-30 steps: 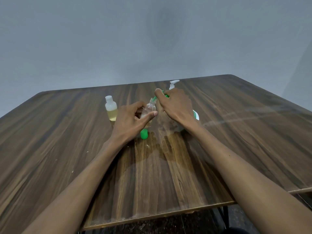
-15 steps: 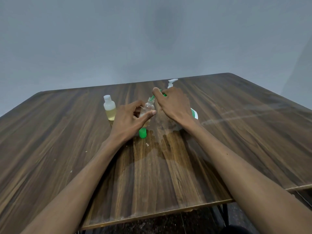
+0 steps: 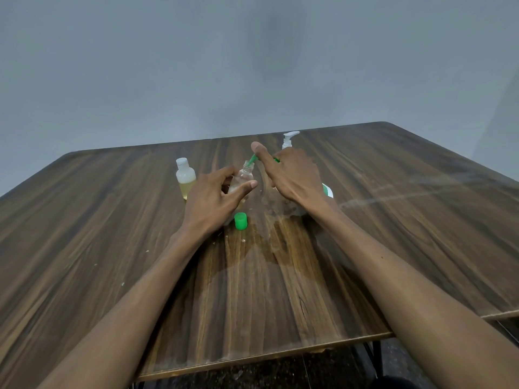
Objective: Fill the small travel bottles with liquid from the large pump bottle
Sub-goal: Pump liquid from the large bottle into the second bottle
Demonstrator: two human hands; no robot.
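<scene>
My left hand (image 3: 216, 200) grips a small clear travel bottle (image 3: 243, 178), uncapped and standing upright on the table. My right hand (image 3: 289, 175) pinches a green funnel-like piece (image 3: 252, 159) whose thin tip sits in the bottle's neck. Behind my right hand stands the large pump bottle (image 3: 289, 138); only its white pump head and a bit of its green and white label show. A green cap (image 3: 241, 220) lies on the table just in front of the clear bottle. A second small bottle (image 3: 185, 178) with a white cap and yellowish liquid stands to the left.
The wooden table (image 3: 393, 220) has its front edge near me and a grey wall behind. A wet patch spreads on the wood in front of the bottles. Small crumbs lie near my left wrist.
Both hands have stayed on the clear bottle and the green piece. The whole scene has shifted only slightly in the view.
</scene>
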